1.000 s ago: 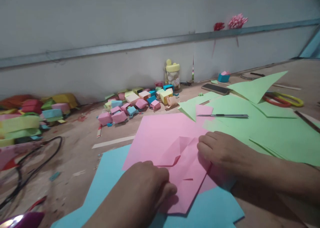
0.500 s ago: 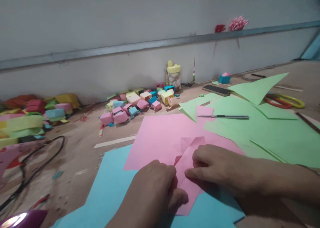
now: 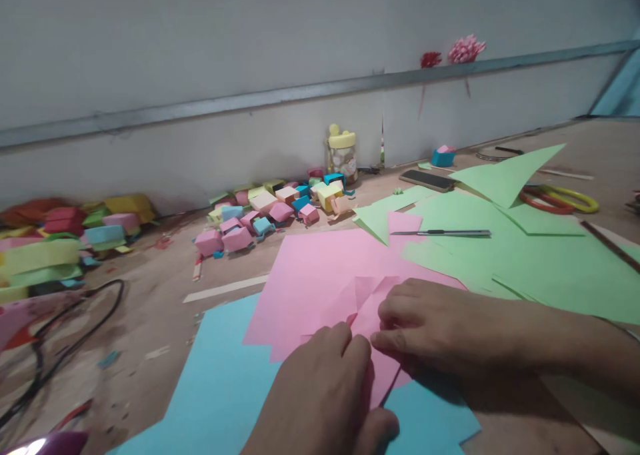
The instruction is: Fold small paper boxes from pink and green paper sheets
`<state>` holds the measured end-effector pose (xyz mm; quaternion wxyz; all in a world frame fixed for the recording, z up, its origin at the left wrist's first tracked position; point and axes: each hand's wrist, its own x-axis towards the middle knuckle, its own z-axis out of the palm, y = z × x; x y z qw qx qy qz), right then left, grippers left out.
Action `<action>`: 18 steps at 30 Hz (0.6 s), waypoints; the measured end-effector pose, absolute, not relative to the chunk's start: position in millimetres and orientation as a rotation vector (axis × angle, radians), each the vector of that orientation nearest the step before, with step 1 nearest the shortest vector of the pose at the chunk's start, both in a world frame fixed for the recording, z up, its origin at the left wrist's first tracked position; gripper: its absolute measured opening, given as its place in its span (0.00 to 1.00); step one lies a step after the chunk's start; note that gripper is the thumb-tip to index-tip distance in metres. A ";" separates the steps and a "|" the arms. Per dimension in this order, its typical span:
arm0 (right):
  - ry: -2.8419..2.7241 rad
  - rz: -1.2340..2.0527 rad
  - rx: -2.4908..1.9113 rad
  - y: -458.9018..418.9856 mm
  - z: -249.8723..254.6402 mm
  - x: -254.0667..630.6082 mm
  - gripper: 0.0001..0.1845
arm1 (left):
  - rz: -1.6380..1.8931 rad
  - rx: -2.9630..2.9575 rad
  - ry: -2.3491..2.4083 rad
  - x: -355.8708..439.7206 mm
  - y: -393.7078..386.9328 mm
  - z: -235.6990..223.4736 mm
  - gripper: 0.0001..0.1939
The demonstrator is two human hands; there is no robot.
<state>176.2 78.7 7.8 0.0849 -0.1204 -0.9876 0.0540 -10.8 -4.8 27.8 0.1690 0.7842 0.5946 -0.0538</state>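
Observation:
A creased piece of pink paper [image 3: 369, 300], partly folded, lies between my two hands on top of a larger pink sheet [image 3: 305, 268]. My left hand [image 3: 325, 382] bends over its near left part, fingers curled on the paper and thumb stretched toward the lower edge. Along its right side, my right hand [image 3: 425, 325] pinches the paper with thumb and curled fingers. Both hands cover much of the folds. Beneath everything spreads a light blue sheet [image 3: 220, 368].
Green sheets [image 3: 540, 268] spread to the right, with a craft knife [image 3: 440, 233], scissors [image 3: 575, 200] and a phone [image 3: 427, 180] near them. Small folded paper boxes [image 3: 237, 238] are heaped by the wall beside a yellow-lidded jar [image 3: 343, 155]. A black cable [image 3: 37, 358] curls at left.
My left hand has shifted right and toward me, over more of the folded pink paper, whose near right edge is now lifted. My right hand stays at its right side. The view has shifted slightly.

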 end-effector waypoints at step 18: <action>-2.588 0.733 -0.746 111.4 -2.6 180.9 0.15 | 0.011 1.919 1.992 -32.9 2.5 25.4 0.12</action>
